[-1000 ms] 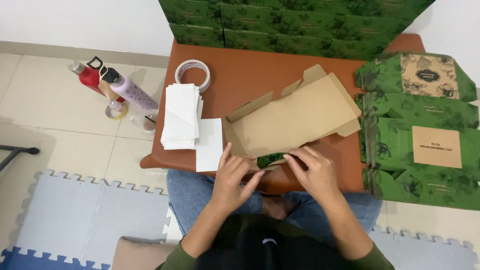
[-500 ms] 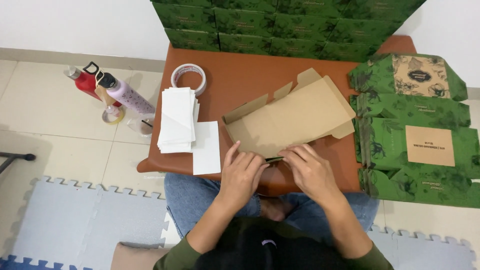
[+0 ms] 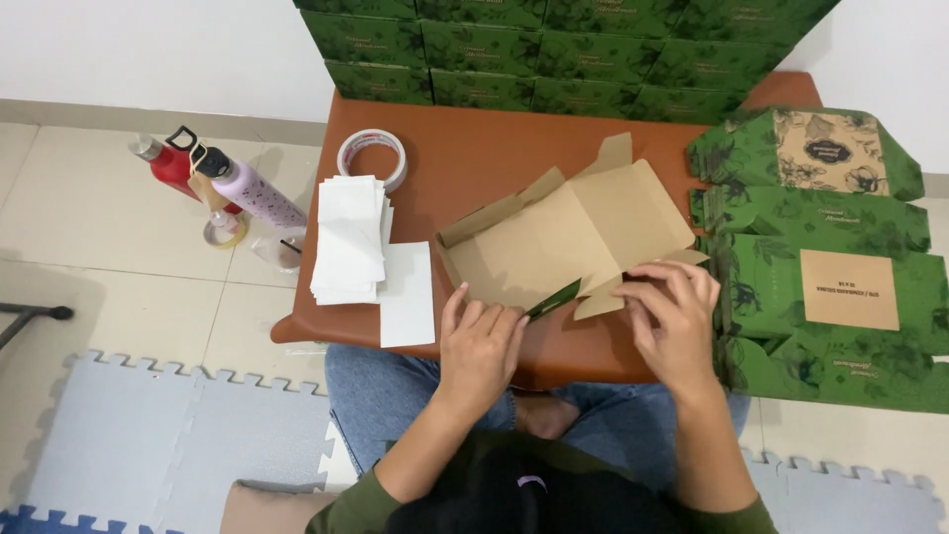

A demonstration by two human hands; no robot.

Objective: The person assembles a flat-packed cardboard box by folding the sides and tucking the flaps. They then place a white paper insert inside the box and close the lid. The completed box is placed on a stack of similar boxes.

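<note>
Both forearms reach forward from the bottom of the view, clad in dark olive-green sleeves pushed up near the elbows. The left hand lies palm down, its fingers straight and close together, pointing forward and pressing flat, the thumb set apart on the left side. The right hand is raised a little higher, wrist bent slightly inward, its fingers curled and pinching toward the thumb. The two hands sit near each other but do not touch
</note>
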